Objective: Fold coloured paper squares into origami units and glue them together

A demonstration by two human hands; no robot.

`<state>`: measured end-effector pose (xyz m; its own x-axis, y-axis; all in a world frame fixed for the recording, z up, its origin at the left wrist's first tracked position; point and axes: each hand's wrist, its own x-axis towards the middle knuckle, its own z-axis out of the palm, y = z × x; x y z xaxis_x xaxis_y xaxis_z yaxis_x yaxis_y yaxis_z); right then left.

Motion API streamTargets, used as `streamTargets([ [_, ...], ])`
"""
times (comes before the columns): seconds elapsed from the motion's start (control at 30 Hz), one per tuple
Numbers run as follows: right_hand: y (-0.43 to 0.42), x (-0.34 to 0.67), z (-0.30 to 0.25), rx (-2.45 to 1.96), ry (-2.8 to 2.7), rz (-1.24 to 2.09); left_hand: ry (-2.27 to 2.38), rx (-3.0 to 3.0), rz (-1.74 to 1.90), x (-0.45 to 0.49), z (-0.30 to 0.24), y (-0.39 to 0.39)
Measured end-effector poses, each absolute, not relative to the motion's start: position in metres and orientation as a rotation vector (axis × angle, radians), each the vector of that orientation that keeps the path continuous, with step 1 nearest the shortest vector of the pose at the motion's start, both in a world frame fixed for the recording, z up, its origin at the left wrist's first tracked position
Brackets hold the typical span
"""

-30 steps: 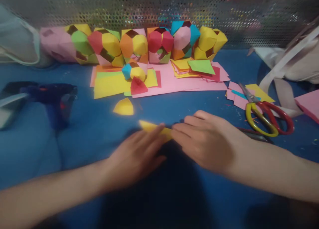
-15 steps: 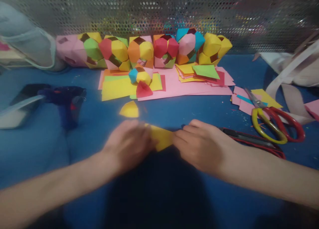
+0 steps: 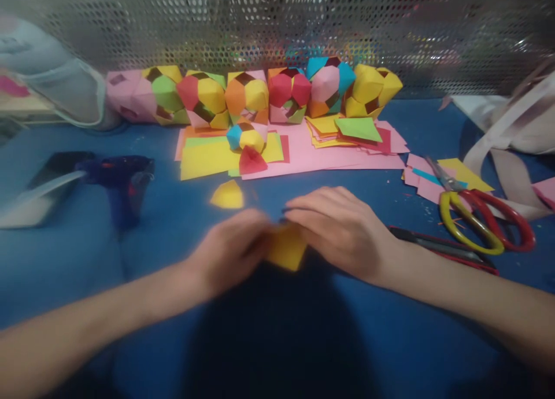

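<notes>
A small yellow piece of paper point(image 3: 287, 250) is held between my two hands over the blue table. My left hand point(image 3: 238, 246) is closed on its left side, the fingers blurred. My right hand point(image 3: 342, 231) grips its upper right, fingers bent together along the top edge; the fingertips are partly hidden. Just beyond my left hand lies a folded yellow paper piece point(image 3: 228, 195). Farther back, a small folded paper shape point(image 3: 251, 140) in blue, yellow and pink sits on yellow paper sheets point(image 3: 203, 159), with a red folded piece point(image 3: 252, 160) at its front.
Several colourful paper balls point(image 3: 247, 95) line the perforated metal panel point(image 3: 269, 17). A blue glue gun point(image 3: 119, 182) lies left. To the right are scissors point(image 3: 485, 217) with yellow and red handles, a black and red cutter point(image 3: 446, 250), paper scraps point(image 3: 420, 188) and pale ribbon point(image 3: 505, 167).
My right hand has shifted up and left, its fingers now reaching over the yellow paper. The paper has turned, with its lower corner lower and farther right. The view has shifted slightly.
</notes>
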<state>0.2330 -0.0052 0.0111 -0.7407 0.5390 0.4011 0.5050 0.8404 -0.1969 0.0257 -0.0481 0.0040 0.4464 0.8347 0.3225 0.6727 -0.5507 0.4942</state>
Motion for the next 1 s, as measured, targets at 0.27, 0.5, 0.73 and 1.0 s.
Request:
streamTargets([
  [0.27, -0.008, 0.223, -0.010, -1.017, -1.950, 1.096, 1.469, 2.090, 1.045, 0.030, 0.004, -0.051],
  [0.5, -0.008, 0.226, -0.005, -1.114, -2.110, 0.975, 1.466, 2.090, 1.027, 0.030, -0.005, -0.046],
  [0.73, -0.001, 0.225, -0.019, -1.095, -2.185, 0.676, 1.517, 2.277, 0.816, 0.027, -0.008, -0.036],
  [1.0, -0.002, 0.226, -0.025, -0.783, -2.410, 0.470, 1.551, 2.255, 0.757, 0.025, -0.010, -0.032],
])
